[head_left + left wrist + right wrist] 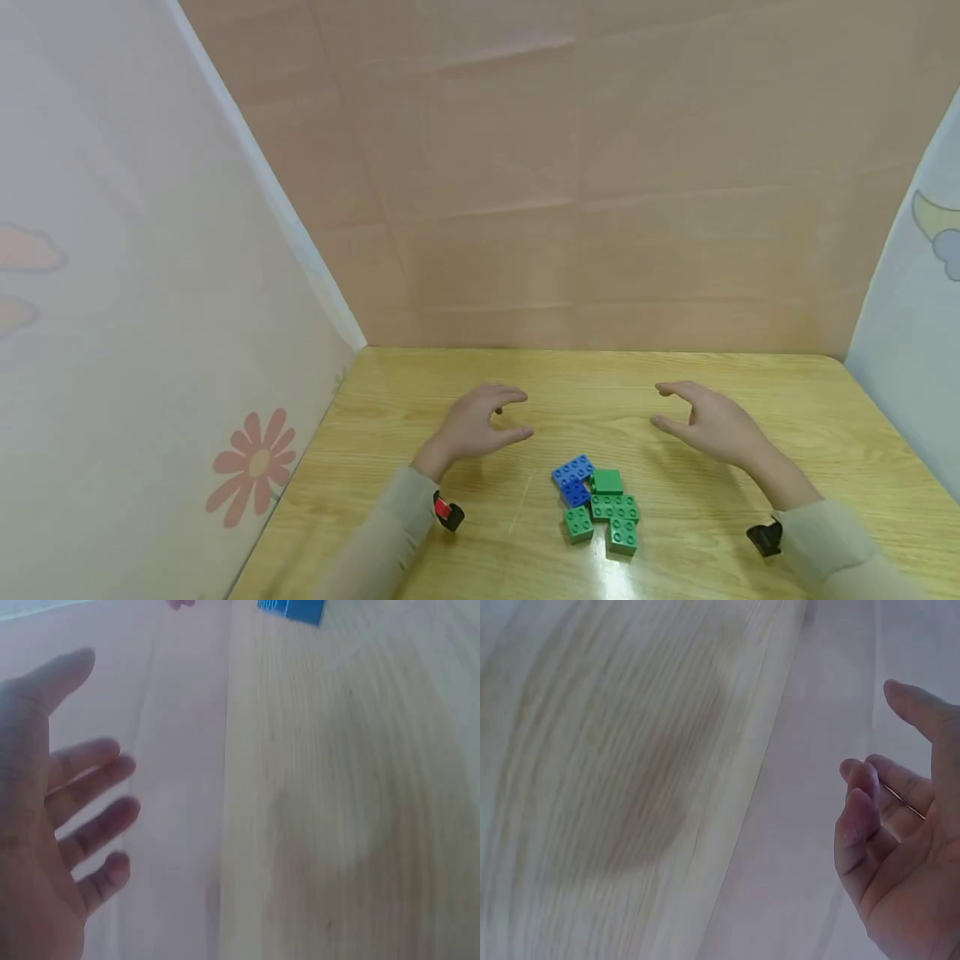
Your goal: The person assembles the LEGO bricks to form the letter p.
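Note:
Toy building bricks lie in a loose cluster on the table, between and nearer than both hands in the head view. The group has a long blue brick (573,472), a darker blue square brick (575,493), a long green brick (614,507) and several other green ones, such as a square green brick (578,524). My left hand (480,423) hovers above the wood left of the cluster, thumb and fingers spread apart, holding nothing. To the right, my right hand (712,423) is also raised and free, its fingers loosely bent in the right wrist view. A blue brick (304,609) peeks in at the left wrist view's top.
The wooden table (405,383) ends at a pinkish-brown backdrop (480,167). A pale panel with a flower print (258,462) stands along the left, and another pale panel (911,333) along the right. Dark bands (765,537) sit at both wrists.

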The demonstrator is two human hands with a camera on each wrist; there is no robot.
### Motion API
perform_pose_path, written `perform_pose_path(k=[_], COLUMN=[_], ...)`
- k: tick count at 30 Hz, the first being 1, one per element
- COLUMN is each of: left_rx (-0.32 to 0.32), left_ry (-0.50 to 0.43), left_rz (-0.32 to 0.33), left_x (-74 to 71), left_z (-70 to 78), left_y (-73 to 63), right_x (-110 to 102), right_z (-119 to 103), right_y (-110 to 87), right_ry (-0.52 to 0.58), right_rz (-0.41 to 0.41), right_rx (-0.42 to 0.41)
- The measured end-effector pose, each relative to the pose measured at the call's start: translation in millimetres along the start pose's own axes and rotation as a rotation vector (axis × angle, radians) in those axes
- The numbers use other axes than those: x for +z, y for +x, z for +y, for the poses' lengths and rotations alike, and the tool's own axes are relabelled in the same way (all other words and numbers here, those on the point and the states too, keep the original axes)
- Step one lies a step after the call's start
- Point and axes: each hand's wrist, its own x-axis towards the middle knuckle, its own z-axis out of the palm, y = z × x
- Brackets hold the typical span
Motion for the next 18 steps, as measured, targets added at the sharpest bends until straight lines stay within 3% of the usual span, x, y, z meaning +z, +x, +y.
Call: perform_pose_path(k=[5, 18], left_rx=[0.035, 0.255], left_ry=[-0.179, -0.324], left_rz=[-0.089, -0.214], left_x=[7.8, 38.1], left_z=[5.1, 21.6], left_y=[-3.5, -3.7], right_x=[8.4, 32.1], right_z=[-8.0, -26.3], right_y=[-4.7, -14.2], right_ry=[0.044, 0.175], right_rz=[-0.02, -0.126], right_rx=[-0.03, -0.178])
